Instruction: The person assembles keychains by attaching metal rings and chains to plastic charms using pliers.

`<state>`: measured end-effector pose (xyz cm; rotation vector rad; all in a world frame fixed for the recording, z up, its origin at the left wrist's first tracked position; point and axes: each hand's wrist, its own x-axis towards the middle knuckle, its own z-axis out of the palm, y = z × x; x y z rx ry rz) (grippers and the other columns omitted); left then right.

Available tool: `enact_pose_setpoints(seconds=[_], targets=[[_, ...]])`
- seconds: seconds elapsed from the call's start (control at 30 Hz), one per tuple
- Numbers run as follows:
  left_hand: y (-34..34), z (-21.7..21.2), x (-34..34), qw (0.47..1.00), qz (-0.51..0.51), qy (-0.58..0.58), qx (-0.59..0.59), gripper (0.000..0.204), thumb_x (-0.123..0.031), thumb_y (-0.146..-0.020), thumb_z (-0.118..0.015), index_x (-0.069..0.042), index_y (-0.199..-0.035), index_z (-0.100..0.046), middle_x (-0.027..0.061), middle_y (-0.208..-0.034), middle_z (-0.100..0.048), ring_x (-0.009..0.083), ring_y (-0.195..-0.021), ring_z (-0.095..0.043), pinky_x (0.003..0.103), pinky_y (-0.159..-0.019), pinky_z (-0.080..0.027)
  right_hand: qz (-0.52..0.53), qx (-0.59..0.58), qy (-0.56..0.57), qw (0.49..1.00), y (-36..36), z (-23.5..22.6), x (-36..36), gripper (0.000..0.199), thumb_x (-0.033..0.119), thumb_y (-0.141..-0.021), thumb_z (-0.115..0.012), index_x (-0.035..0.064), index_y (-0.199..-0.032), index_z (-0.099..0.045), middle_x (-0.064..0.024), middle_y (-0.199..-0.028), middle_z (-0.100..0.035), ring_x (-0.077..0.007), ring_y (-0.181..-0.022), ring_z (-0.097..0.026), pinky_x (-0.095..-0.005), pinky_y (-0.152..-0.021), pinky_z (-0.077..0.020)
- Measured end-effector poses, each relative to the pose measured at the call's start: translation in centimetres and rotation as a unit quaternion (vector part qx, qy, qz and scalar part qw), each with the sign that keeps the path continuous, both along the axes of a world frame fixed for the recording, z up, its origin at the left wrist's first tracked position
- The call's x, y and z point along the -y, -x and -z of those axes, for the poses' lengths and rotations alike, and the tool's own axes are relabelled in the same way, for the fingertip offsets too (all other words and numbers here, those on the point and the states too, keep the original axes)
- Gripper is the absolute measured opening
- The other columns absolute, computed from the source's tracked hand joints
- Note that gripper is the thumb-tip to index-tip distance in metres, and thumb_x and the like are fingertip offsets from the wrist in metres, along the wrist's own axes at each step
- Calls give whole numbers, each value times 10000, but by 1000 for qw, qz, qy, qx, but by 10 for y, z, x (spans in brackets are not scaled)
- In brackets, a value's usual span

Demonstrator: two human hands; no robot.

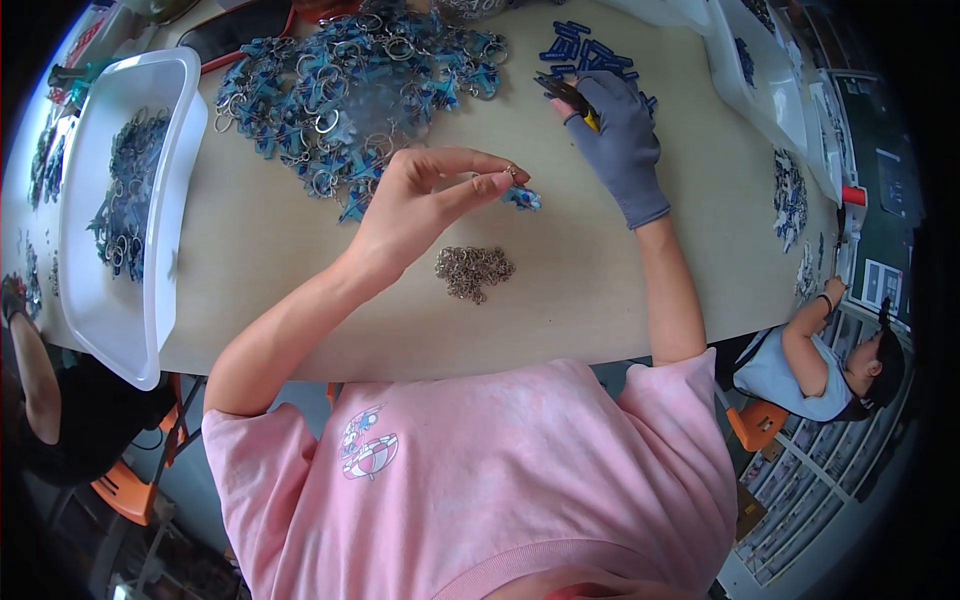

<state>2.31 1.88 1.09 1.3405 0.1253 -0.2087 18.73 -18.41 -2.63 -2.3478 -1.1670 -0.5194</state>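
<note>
While a blue charm [524, 200] is pinched by its small metal ring between thumb and forefinger of the bare left hand [425, 200], at the centre of the frame, pliers [592, 121] are gripped in the gloved right hand [620, 135], upper right of centre. Whether the plier jaws are parted cannot be told. The charm is held by its edge, presumably so that the ring is left exposed to the tool; the glove is probably worn against rubbing by the handles.

Below the left hand, near mid-frame, a small pile of metal links [475, 272] is set on the table [600, 300], likely within easy reach of both hands. Blue tags [590, 50] are spread just beyond the pliers. At upper centre and left, keyrings [340, 90] with blue charms are heaped loose, and more are gathered in a white tub [110, 340] at far left, perhaps to be kept apart from the heap. Co-workers are seen at the right edge [815, 370] and the left edge [40, 390].

No brand can be made out. A cartoon print [370, 447] is borne by the pink shirt [520, 460]; writing on the posted sheets [884, 283] at far right cannot be read.
</note>
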Motion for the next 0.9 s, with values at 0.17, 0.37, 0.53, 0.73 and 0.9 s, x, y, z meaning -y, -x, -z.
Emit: enact_pose_setpoints(seconds=[0.17,0.37,0.53,0.73,0.9], targets=[[0,-3,1,999,-14,-35,20,197,-171,-919,-651,-39,-1043,-731,27,-979,-686,89,-942,-585,239,-899,-441,25,-214,-49,975,30,-32,-5,174,165,-844,-705,41,-961,-668,-50,-865,-657,-155,-763,-631,-284,-686,-478],[-4,0,9,973,-96,-154,146,160,-92,-838,-687,-39,-976,-747,100,-918,-707,177,-832,-641,301,-765,-496,-8,-486,-264,833,86,-77,-11,120,104,-881,-635,0,-941,-625,-56,-804,-675,-88,-764,-627,-228,-709,-470],[-10,3,13,936,-126,-241,222,148,-99,-784,-701,-54,-916,-751,69,-863,-704,196,-819,-604,332,-808,-416,21,-513,-283,810,103,-76,-19,114,105,-871,-654,7,-919,-621,-40,-787,-651,-77,-763,-614,-217,-699,-472],[-7,0,17,932,-149,-250,216,131,-117,-786,-702,-53,-892,-743,45,-838,-697,188,-865,-569,344,-852,-351,57,-454,-306,835,108,-68,-26,138,103,-846,-701,4,-910,-629,5,-758,-605,-43,-707,-537,-196,-664,-444],[-7,2,19,944,-165,-205,201,126,-122,-796,-698,-58,-896,-742,32,-838,-693,188,-860,-557,349,-862,-336,67,-432,-313,843,105,-64,-22,143,114,-833,-705,0,-888,-638,12,-749,-588,-35,-688,-503,-198,-647,-426]])
